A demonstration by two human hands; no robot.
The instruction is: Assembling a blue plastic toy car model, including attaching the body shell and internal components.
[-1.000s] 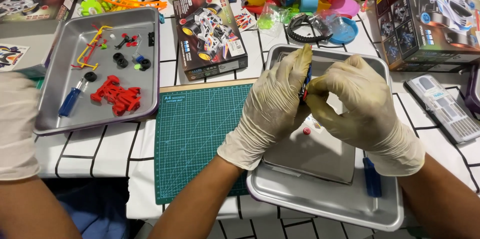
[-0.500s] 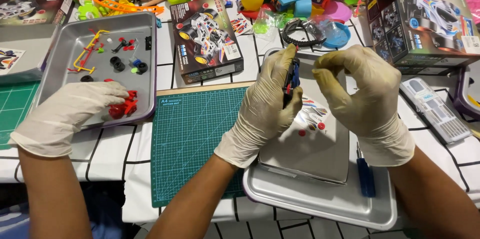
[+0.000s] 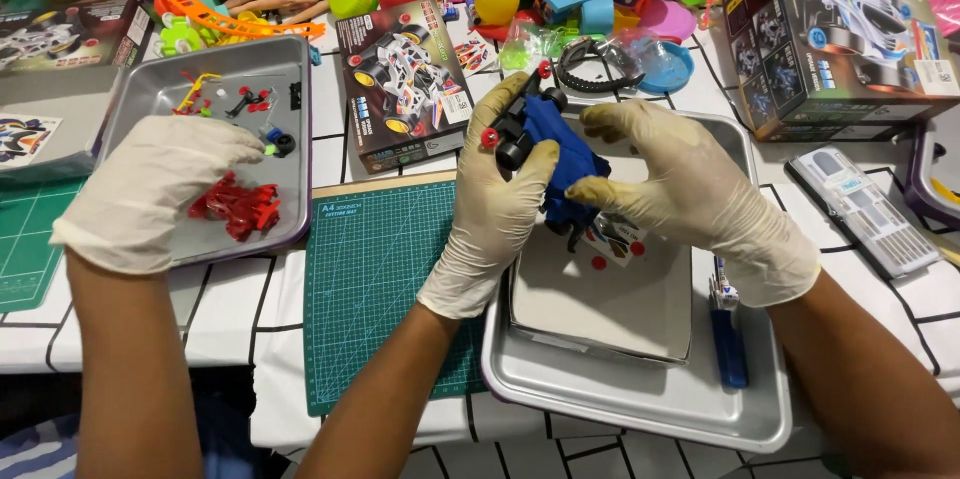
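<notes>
Both my hands wear cream gloves and hold a blue toy car body [image 3: 562,154] above a steel tray [image 3: 640,404]. My left hand [image 3: 492,211] grips its left side, where black wheels with red hubs [image 3: 510,143] stick out by my thumb. My right hand [image 3: 692,194] clasps the car's right side with curled fingers. Under the car, a white sheet [image 3: 600,304] with small stickers lies in the tray.
A co-worker's gloved hand [image 3: 150,189] rests in a second steel tray [image 3: 292,89] beside a red plastic part [image 3: 238,207]. Between the trays lies a green cutting mat [image 3: 380,279]. A blue screwdriver [image 3: 730,344], toy car boxes [image 3: 400,79] and colourful toys crowd the back.
The blue car has turned in my hands and shows more of its body and wheels. The co-worker's hand came into the left tray and now lies by the red part.
</notes>
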